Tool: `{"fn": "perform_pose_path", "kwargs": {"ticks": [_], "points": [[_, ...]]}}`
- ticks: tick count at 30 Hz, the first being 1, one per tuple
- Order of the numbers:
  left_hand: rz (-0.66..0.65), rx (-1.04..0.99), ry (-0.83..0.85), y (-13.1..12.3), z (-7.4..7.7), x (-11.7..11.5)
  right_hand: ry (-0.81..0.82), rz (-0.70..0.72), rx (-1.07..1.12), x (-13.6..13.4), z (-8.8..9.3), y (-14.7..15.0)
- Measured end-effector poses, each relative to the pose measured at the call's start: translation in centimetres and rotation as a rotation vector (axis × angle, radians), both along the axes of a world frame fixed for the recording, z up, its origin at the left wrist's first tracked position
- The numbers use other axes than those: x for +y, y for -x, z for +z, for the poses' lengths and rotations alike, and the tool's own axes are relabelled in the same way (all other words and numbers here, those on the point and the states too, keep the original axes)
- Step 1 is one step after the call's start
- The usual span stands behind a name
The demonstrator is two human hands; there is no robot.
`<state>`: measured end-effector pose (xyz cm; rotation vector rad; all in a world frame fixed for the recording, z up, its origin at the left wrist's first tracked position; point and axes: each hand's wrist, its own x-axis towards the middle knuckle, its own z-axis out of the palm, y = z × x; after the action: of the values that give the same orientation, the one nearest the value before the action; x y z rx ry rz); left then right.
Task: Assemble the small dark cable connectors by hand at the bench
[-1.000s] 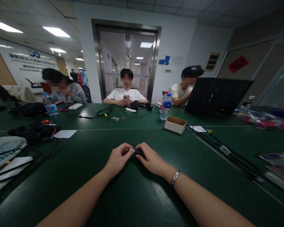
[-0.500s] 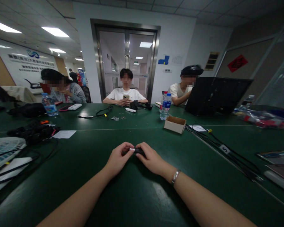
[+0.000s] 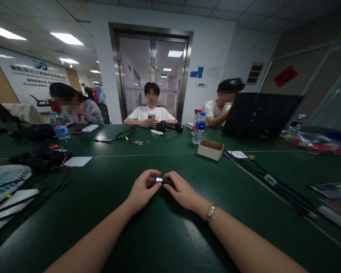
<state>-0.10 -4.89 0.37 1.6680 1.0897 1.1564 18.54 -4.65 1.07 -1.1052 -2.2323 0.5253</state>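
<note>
A slim black tube with a shiny silver band [image 3: 159, 180] is held level between my two hands, just above the green table [image 3: 170, 235]. It could be a lipstick, but I cannot make out its kind for certain. My left hand [image 3: 143, 189] pinches its left end between thumb and fingers, which partly cover it. On the other end, my right hand [image 3: 182, 189] is closed, thumb below and fingers on top. The silver band shows in the gap between the two hands. A metal bracelet [image 3: 211, 213] circles my right wrist.
Beyond my hands stand a small open cardboard box [image 3: 209, 152] and bottles [image 3: 199, 129]. Black cables [image 3: 261, 175] run along the right, near a monitor [image 3: 261, 113]. At left are a white basket [image 3: 8, 178] and paper [image 3: 78, 161]. Several people sit across the table.
My left thumb and fingers have shifted slightly on the tube, and more of the silver band shows. The right hand stays nearly still.
</note>
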Motion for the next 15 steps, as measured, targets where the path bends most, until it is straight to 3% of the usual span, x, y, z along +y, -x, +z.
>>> {"fn": "perform_pose_path", "kwargs": {"ticks": [5, 15], "points": [[0.075, 0.03, 0.093, 0.15, -0.19, 0.27, 0.005, -0.001, 0.009, 0.07, -0.1, 0.01], [0.003, -0.002, 0.043, 0.21, -0.02, 0.16, 0.003, -0.002, 0.004, 0.27, -0.29, -0.05]]}}
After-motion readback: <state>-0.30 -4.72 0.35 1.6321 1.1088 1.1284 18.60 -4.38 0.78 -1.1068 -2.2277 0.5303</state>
